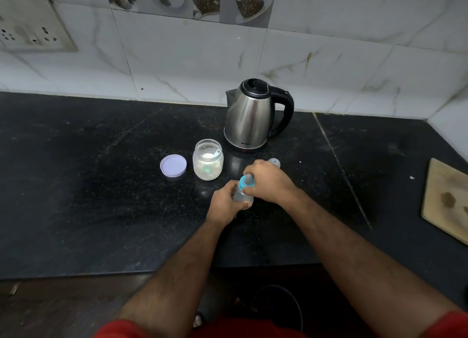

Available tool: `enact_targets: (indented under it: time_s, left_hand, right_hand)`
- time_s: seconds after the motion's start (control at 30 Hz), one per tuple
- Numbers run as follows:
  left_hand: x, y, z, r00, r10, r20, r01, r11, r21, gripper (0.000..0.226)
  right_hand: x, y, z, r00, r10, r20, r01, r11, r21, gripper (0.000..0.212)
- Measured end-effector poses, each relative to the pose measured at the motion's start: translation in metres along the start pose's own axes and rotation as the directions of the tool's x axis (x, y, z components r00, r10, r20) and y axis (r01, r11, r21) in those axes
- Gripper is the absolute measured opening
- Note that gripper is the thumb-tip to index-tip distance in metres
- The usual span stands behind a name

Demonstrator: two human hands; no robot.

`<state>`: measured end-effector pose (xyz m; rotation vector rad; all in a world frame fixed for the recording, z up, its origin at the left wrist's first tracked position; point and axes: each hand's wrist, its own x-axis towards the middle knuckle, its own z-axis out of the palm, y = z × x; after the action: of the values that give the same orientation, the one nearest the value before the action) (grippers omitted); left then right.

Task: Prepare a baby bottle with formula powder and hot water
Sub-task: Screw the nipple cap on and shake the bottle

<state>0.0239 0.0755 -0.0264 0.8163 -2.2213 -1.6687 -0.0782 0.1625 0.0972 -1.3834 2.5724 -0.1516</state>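
1. Bottle (243, 197) position: held above the counter (101, 186) between both hands, tilted, neck end pointing away from the person.
2. Left hand (224, 206): fingers curled round the clear bottle body from the left and below, grasping it.
3. Right hand (269, 180): closed over the top of the bottle, fingers gripping the blue collar (243, 183). The grey teat (249, 178) shows just left of the knuckles.
4. Cap (274, 162): small clear dome on the counter, just beyond the right hand, partly hidden by it.
5. Jar (208, 159): open, standing upright beyond and left of the left hand, near but apart from it. White powder fills the lower part; a pale scoop (216, 153) rests inside near the rim.
6. Lid (173, 165): lies flat on the counter just left of the jar, inner face up, not touching it.
7. Kettle (253, 115): steel body, black handle to the right, lid closed, standing beyond both hands, behind the jar and to its right.
8. Board (445, 201): wooden, lying well to the right of the right hand at the frame edge.
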Motion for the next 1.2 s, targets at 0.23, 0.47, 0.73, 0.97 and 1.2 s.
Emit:
enact_targets:
  time_s: [0.23,0.47,0.73,0.97,1.2]
  left_hand:
    - [0.001,-0.001,0.0,1.0,-0.008,0.016,0.008,1.0,-0.006,0.05]
    - [0.001,-0.001,0.0,1.0,-0.018,0.016,0.018,1.0,0.011,0.05]
    - [0.001,-0.001,0.001,1.0,-0.024,0.002,0.023,0.999,0.028,0.067]
    - [0.002,0.0,0.0,1.0,-0.02,0.009,0.02,0.999,0.039,0.055]
    - [0.0,-0.002,0.002,1.0,-0.014,-0.005,0.014,1.0,0.01,0.048]
  right_hand:
    - [0.002,-0.006,0.004,0.992,0.119,-0.044,-0.121,0.991,-0.049,0.03]
    - [0.007,-0.009,0.003,0.988,0.152,-0.042,-0.155,0.984,-0.083,0.037]
    - [0.011,-0.006,-0.002,0.982,0.183,-0.049,-0.189,0.948,-0.255,0.069]
    - [0.017,0.016,-0.02,0.96,-0.073,0.272,0.077,0.997,-0.006,0.053]
    - [0.01,0.008,-0.001,0.998,0.057,0.032,-0.048,0.974,-0.219,0.057]
